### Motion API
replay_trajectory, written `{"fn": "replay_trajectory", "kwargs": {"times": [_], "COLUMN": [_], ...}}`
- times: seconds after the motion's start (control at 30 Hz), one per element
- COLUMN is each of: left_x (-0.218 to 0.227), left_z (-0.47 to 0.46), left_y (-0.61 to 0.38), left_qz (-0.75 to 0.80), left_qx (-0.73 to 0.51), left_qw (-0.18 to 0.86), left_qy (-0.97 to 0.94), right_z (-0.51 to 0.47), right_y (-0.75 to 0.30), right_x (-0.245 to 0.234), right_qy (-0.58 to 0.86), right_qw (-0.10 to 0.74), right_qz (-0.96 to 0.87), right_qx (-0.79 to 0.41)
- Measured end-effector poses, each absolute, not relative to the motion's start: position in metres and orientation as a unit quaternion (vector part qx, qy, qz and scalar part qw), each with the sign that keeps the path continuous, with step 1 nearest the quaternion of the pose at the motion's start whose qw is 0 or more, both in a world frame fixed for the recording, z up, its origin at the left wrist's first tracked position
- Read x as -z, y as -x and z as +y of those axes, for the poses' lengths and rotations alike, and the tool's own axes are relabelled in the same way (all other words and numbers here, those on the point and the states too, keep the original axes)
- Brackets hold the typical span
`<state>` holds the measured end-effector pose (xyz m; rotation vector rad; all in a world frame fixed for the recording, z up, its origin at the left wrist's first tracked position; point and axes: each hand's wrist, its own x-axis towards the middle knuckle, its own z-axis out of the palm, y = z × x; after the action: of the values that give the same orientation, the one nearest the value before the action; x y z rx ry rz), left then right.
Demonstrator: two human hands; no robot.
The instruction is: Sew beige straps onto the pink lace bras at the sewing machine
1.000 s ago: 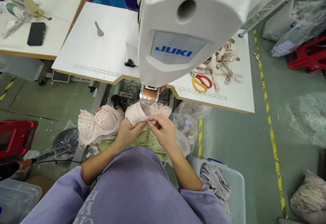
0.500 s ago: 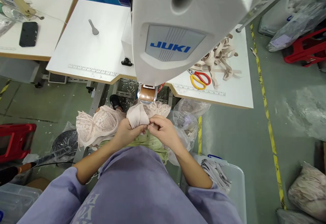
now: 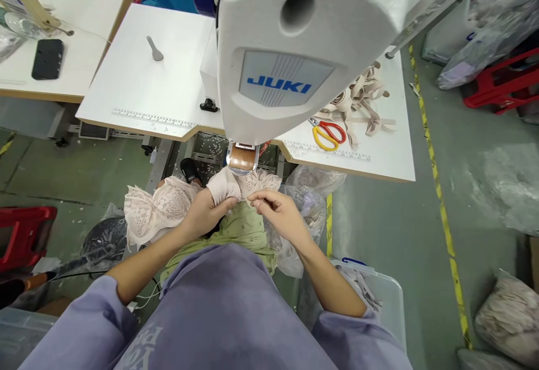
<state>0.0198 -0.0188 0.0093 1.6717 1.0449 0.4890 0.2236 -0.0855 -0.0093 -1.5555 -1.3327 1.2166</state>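
Observation:
A pale pink lace bra (image 3: 156, 208) lies across the front of my body, under the sewing machine head (image 3: 311, 27). My left hand (image 3: 207, 211) is closed on the bra's smooth beige fabric (image 3: 223, 185), thumb on top and fingers hidden beneath. My right hand (image 3: 278, 211) is closed in a pinch beside the lace edge (image 3: 259, 180), and a small light bit of the bra shows at its fingertips. Just beyond the hands is the machine's rounded brown-and-metal end (image 3: 242, 158). Green cloth (image 3: 246, 229) covers my lap below.
Red-and-yellow-handled scissors (image 3: 327, 135) and a heap of beige straps (image 3: 364, 100) lie on the white tabletop (image 3: 387, 151) at right. A plastic bag (image 3: 309, 201) hangs beside my right hand. A clear bin (image 3: 389, 297) with grey cloth stands at lower right.
My hands have moved apart, the right shifting slightly right. The beige fabric that was stretched between them is now bunched in my left hand.

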Motion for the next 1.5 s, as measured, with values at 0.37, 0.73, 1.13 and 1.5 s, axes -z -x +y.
{"fn": "replay_trajectory", "kwargs": {"times": [0.37, 0.73, 1.13, 1.5], "left_x": [-0.034, -0.035, -0.036, -0.025], "left_z": [-0.018, -0.021, -0.001, -0.002], "left_y": [-0.024, -0.028, -0.029, -0.038], "left_qz": [0.402, 0.443, 0.402, 0.403], "left_qx": [-0.148, -0.137, -0.144, -0.213], "left_qw": [0.563, 0.53, 0.606, 0.665], "left_qy": [-0.707, -0.71, -0.671, -0.591], "right_z": [-0.088, -0.083, -0.058, -0.063], "right_y": [-0.222, -0.223, -0.238, -0.225], "right_x": [-0.014, -0.022, -0.003, -0.006], "right_qy": [0.618, 0.609, 0.557, 0.57], "right_qw": [0.309, 0.27, 0.32, 0.382], "right_qz": [-0.598, -0.647, -0.532, -0.408], "right_qx": [-0.407, -0.37, -0.551, -0.602]}}
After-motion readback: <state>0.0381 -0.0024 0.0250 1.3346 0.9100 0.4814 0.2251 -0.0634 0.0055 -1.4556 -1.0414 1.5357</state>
